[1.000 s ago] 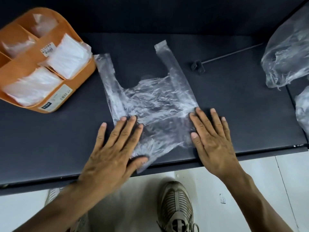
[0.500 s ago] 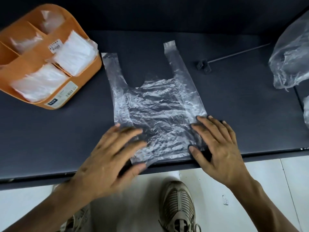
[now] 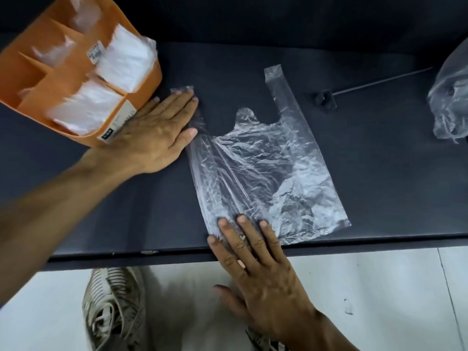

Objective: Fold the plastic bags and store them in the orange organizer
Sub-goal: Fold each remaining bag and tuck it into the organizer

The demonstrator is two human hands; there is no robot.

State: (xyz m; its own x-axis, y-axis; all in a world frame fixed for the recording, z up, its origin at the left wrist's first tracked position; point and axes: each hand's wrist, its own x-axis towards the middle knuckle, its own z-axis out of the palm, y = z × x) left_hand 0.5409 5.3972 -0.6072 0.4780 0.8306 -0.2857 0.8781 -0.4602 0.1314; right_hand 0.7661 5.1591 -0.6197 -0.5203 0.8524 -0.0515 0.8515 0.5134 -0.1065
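A clear, crinkled plastic bag [image 3: 266, 173] lies flat on the dark table [image 3: 379, 160], its two handles pointing away from me. My left hand [image 3: 154, 133] lies flat with straight fingers on the bag's left handle, next to the orange organizer [image 3: 30, 72]. Straight fingertips of my right hand [image 3: 255, 257] press the bag's bottom left corner near the table's front edge. The organizer stands at the far left and holds several folded white bags [image 3: 126, 62] in its compartments.
Loose clear bags [image 3: 450, 97] are heaped at the right edge of the table. A thin metal rod with a small bracket [image 3: 326, 100] lies behind the bag on the right. Below the table edge are a white floor and my shoes [image 3: 114, 307].
My left hand has slid from the bag's bottom edge up to its left handle. My right hand moved left along the bottom edge to the left corner. The bag lies flatter.
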